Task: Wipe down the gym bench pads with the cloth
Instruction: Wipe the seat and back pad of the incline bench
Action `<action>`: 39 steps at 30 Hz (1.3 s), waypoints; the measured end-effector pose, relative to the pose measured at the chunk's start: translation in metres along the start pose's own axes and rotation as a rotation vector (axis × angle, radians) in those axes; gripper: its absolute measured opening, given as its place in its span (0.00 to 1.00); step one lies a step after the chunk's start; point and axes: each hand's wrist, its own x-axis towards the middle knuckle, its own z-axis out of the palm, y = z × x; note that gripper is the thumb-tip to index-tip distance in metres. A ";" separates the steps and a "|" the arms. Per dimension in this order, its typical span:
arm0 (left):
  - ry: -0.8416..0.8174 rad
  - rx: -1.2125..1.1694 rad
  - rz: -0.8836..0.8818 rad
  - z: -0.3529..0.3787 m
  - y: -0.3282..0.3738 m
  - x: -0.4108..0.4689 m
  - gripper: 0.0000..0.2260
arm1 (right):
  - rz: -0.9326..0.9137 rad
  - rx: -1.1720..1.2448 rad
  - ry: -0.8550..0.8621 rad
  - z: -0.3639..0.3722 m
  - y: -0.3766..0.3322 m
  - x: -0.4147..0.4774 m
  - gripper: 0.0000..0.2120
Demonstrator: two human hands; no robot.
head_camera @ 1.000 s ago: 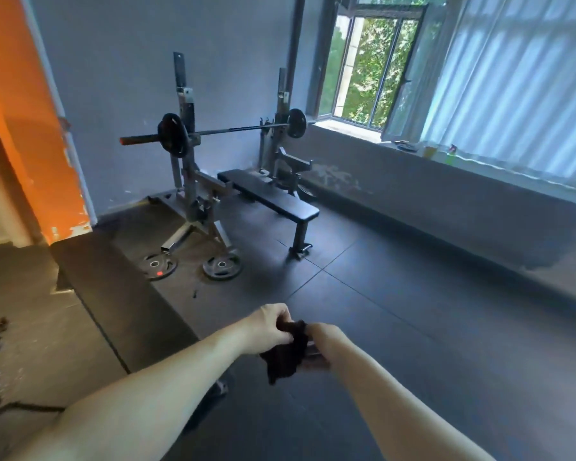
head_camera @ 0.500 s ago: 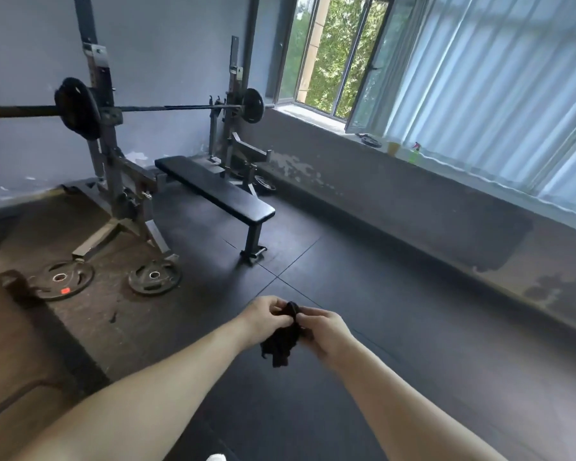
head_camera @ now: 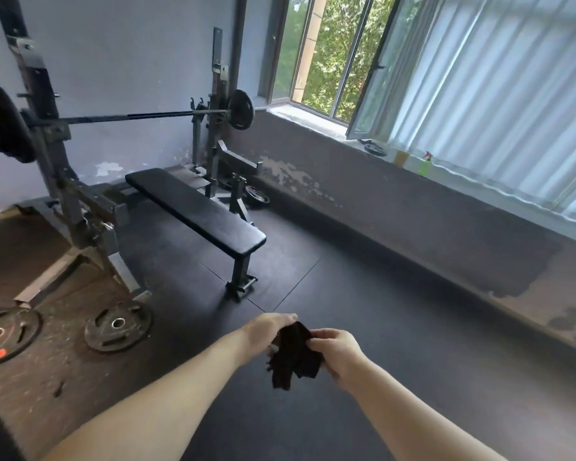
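A flat black bench pad [head_camera: 197, 211] stretches from the rack toward me on a single front leg. Both of my hands hold a crumpled black cloth [head_camera: 295, 356] in the air in front of me, well short of the bench. My left hand [head_camera: 266, 332] grips the cloth's top edge with curled fingers. On the other side, my right hand [head_camera: 336, 349] pinches it. The cloth's lower corners hang loose below my hands.
A barbell [head_camera: 130, 116] with plates rests on the rack [head_camera: 40, 128] above the bench's far end. Two weight plates [head_camera: 117, 326] lie on the floor at the left. A green spray bottle [head_camera: 425, 164] stands on the window ledge. Black rubber floor [head_camera: 413, 377] spreads to the right.
The view has closed in on the bench, which now looks larger and nearer. My hands have spread the bunched cloth out slightly between them.
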 end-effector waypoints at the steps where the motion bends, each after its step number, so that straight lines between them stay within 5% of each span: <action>1: -0.009 0.016 0.014 -0.001 0.008 0.017 0.20 | -0.012 -0.003 -0.002 -0.005 -0.007 0.017 0.09; 4: 0.013 0.067 0.025 -0.001 0.034 0.079 0.10 | -0.016 0.013 -0.105 -0.024 -0.028 0.085 0.08; 10: 0.074 0.069 0.020 -0.004 0.097 0.236 0.13 | -0.108 -0.067 -0.121 -0.089 -0.089 0.250 0.12; 15: 0.209 0.196 0.086 -0.005 0.163 0.357 0.07 | -0.077 0.001 -0.248 -0.160 -0.164 0.379 0.09; 21: 0.216 0.405 0.124 -0.028 0.214 0.484 0.24 | 0.038 0.152 -0.263 -0.189 -0.234 0.516 0.10; 27: 0.328 0.399 0.144 -0.097 0.241 0.630 0.17 | 0.059 0.047 -0.294 -0.177 -0.298 0.657 0.09; 33: 0.325 0.358 0.103 -0.204 0.290 0.785 0.13 | -0.036 -0.284 -0.237 -0.167 -0.393 0.813 0.11; 36: 0.196 0.296 0.077 -0.249 0.329 0.847 0.04 | 0.044 -0.183 -0.223 -0.160 -0.441 0.883 0.12; 39: 0.058 0.352 0.135 -0.273 0.366 0.893 0.21 | 0.153 0.055 -0.135 -0.151 -0.481 0.947 0.11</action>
